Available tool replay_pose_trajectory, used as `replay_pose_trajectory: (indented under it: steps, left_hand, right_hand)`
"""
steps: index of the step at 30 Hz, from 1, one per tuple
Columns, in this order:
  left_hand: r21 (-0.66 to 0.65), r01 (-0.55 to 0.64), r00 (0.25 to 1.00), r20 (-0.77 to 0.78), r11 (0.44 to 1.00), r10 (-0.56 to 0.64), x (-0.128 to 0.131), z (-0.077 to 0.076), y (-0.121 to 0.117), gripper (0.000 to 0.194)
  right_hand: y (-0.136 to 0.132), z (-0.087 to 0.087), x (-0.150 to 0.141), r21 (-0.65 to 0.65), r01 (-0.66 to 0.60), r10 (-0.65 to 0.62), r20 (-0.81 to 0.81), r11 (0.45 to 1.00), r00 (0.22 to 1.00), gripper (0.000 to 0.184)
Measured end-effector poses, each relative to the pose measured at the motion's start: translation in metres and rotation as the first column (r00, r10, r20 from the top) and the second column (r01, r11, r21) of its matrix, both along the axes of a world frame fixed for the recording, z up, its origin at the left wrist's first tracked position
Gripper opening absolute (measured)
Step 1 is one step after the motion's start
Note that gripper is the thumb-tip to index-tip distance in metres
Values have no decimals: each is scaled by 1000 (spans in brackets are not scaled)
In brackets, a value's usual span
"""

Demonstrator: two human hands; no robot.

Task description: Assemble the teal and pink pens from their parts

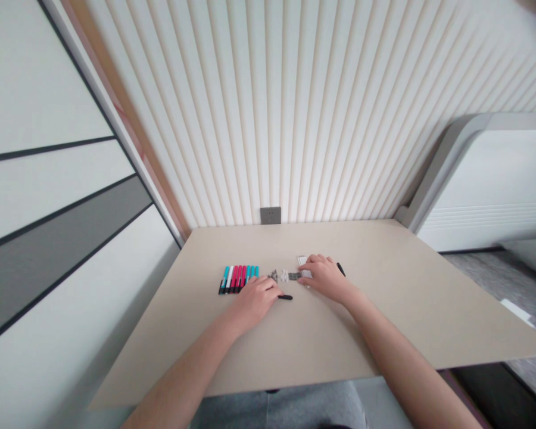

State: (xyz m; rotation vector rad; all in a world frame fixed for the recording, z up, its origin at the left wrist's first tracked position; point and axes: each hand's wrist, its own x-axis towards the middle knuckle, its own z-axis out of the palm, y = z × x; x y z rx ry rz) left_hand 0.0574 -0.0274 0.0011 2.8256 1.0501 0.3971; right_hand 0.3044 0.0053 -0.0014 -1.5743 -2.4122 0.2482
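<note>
My left hand rests low over the table with its fingers curled, and a short black pen part sticks out at its thumb side. To its left lies a row of several pen barrels in teal, white and pinkish red with black ends. My right hand bends over a bundle of thin white sticks, its fingertips pressed down among the small parts; what they grip is hidden. Between the hands lie small dark grey pieces, small whitish pieces and a cluster of grey springlike pieces.
A black pen-shaped piece lies just right of my right hand. The beige table meets a ribbed wall with a dark socket. A white cabinet stands at the left, a pale bed-like frame at the right.
</note>
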Motion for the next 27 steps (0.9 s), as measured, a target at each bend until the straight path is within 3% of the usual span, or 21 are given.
replay_pose_trajectory:
  steps: [27]
  left_hand:
    - [1, 3, 1000, 3, 1000, -3, 0, 1, 0, 19]
  right_hand:
    - [2, -4, -3, 18, -31, 32, -28, 999, 999, 17]
